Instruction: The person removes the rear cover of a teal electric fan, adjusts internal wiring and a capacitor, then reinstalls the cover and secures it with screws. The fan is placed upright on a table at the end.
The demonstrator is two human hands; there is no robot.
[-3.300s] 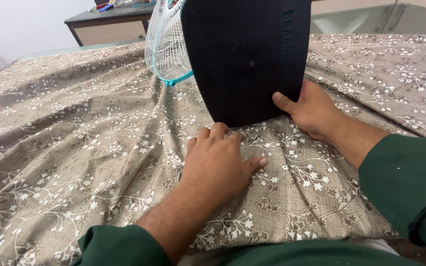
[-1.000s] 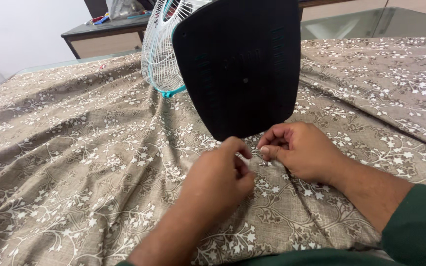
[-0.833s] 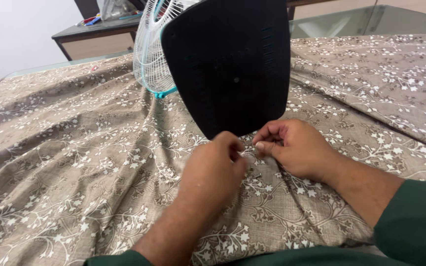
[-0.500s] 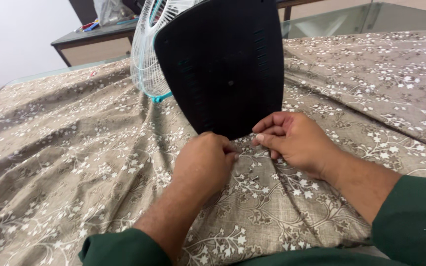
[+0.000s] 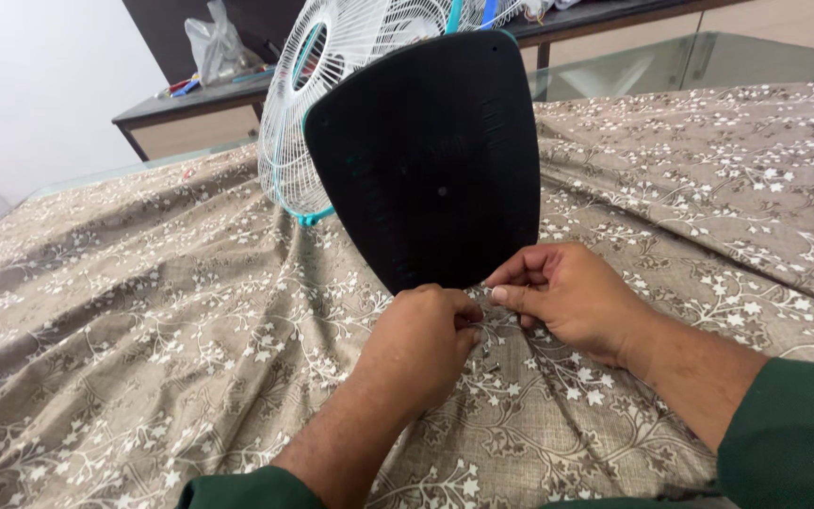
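A black fan base point(image 5: 431, 160), broad, flat and rounded like a shield, stands tipped up on its narrow lower edge in the upper middle of the frame, its dark underside facing the camera. Small holes and faint moulded ribs mark that surface. Behind it, toward the upper left, the white wire fan guard point(image 5: 332, 94) with teal trim lies on its side, partly hidden by the base.

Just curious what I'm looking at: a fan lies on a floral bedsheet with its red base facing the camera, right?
Not quite. The head view shows the fan's base is black, not red. The fan does lie on the floral bedsheet, base toward the camera.
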